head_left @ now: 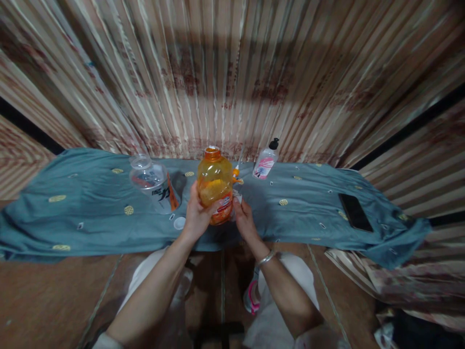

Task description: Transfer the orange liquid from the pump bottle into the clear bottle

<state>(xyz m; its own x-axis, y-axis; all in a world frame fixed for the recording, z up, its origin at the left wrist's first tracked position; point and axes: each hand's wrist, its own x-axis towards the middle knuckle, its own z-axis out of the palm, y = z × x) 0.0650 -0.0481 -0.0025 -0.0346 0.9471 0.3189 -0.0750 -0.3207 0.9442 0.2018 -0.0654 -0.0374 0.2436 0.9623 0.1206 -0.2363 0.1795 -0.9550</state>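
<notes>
An orange translucent plastic bottle (215,182) stands upright on the blue-grey cloth (90,213), with no cap on its neck. My left hand (196,213) is wrapped around its left side and lower body. My right hand (243,216) touches the bottle's right lower edge and pinches something small and whitish that I cannot make out. A white cap (179,223) lies on the cloth just left of my left hand. A clear plastic bottle with a white and orange label (154,183) stands tilted to the left of the orange one.
A white pump bottle with a pink label and black top (266,162) stands at the back near the striped curtain. A black phone (355,212) lies flat on the cloth at the right. A small orange item (236,173) sits behind the orange bottle. My knees show below.
</notes>
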